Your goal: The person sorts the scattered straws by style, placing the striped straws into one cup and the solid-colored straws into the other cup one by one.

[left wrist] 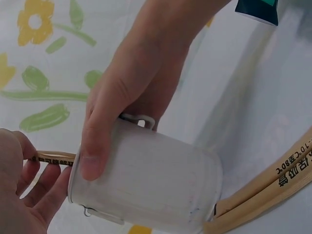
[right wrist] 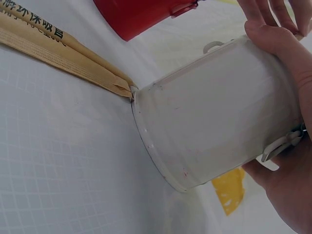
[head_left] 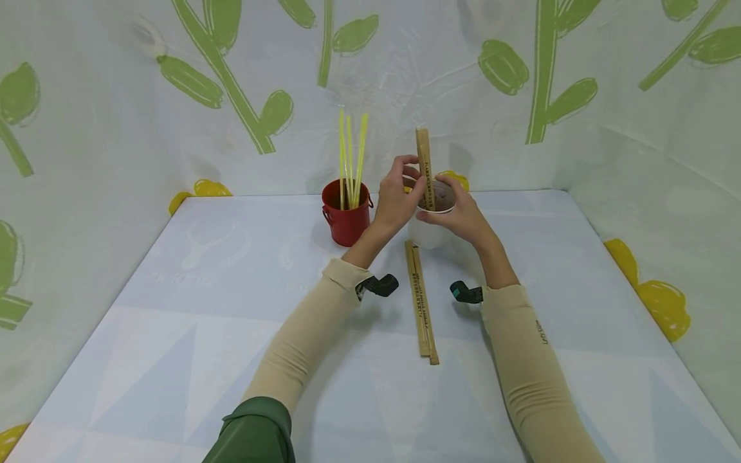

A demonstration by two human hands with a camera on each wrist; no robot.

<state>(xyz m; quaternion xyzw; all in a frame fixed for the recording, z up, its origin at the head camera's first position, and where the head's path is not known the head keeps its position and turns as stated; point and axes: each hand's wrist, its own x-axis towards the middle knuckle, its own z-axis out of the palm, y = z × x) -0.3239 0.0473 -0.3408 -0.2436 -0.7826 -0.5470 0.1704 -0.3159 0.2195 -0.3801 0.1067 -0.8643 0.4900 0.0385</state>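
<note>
A brown paper-wrapped straw (head_left: 426, 164) stands upright, its lower end inside a small white bucket (head_left: 427, 233). My left hand (head_left: 396, 196) pinches this straw between thumb and fingers above the bucket's rim. From the right, my right hand (head_left: 463, 215) grips the bucket near its top, the thumb on the near side and the fingers round the far side. The left wrist view shows that thumb lying along the white wall. Two more wrapped straws (head_left: 421, 302) lie side by side on the table, their far ends at the bucket's base.
To the left of the white bucket stands a red bucket (head_left: 347, 226) with several yellow-green sticks (head_left: 350, 154) upright in it. The table (head_left: 231, 257) has a pale blue and white patterned cover. Behind its back edge hangs a leaf-printed curtain (head_left: 405, 77).
</note>
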